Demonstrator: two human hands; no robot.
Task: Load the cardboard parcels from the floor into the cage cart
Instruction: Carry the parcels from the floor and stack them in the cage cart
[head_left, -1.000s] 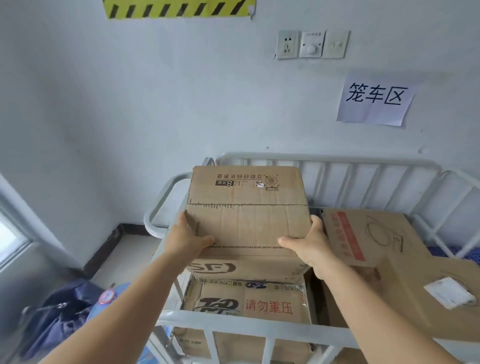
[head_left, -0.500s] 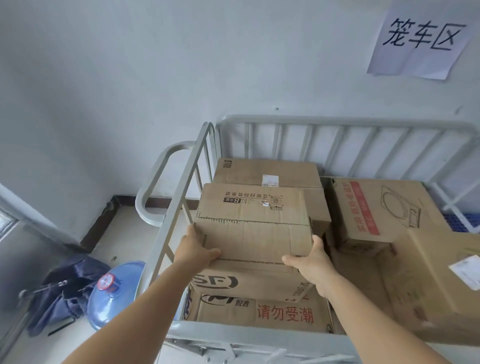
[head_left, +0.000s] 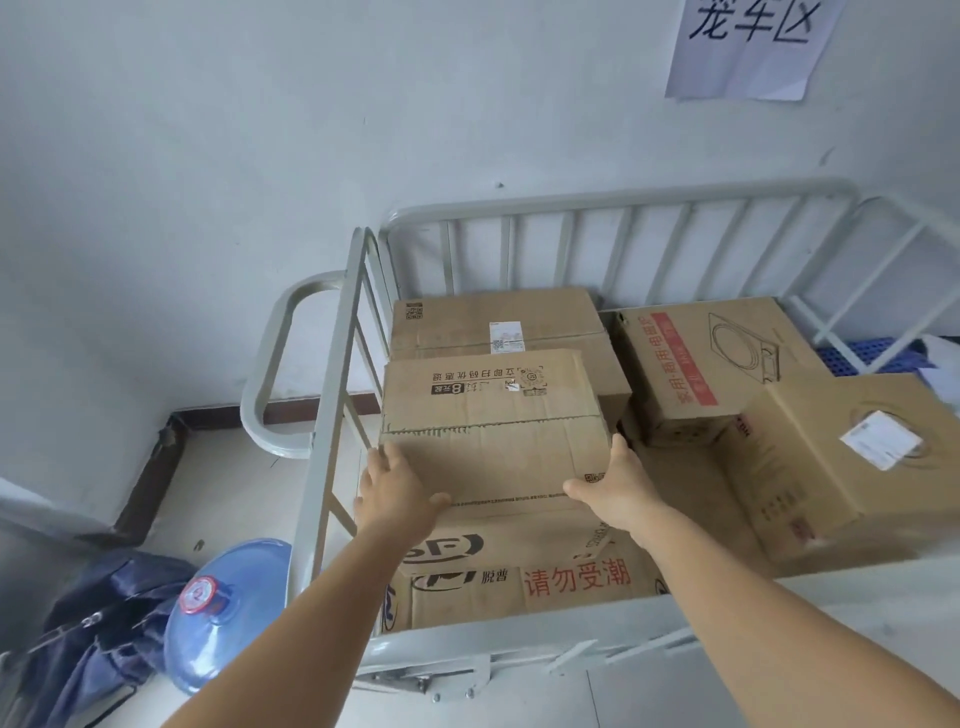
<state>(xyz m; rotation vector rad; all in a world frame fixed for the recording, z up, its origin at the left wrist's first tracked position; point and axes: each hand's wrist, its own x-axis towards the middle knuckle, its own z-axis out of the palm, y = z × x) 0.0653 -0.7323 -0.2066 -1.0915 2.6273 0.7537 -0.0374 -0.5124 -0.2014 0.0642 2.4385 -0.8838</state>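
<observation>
The parcel (head_left: 493, 431) sat inside the cart (head_left: 332, 364), at its left front, resting on a lower box (head_left: 519, 587) printed with red characters. Its top face, with a torn tape seam across it, tilted toward the camera. Both hands clasped it at the near corners. The left hand (head_left: 395, 493) lay against the parcel's left side, fingers pointing up along that edge and thumb hooked over the top face near the front. The right hand (head_left: 618, 488) mirrored it on the right side, fingers running up the side wall and thumb pressed on the top face beside a small printed code. So the parcel lay squeezed between the two palms, thumbs on top, fingers on the flanks.

Just behind it stood another box (head_left: 493, 322) bearing a white label. To the right were a box with a red stripe (head_left: 711, 364) and, nearer, a box with a white slip (head_left: 841, 457).

Outside the cart's left rail, on the floor, lay a blue water jug (head_left: 228, 608) beside a dark bag (head_left: 104, 634). A paper sign (head_left: 748, 47) hung on the wall above.
</observation>
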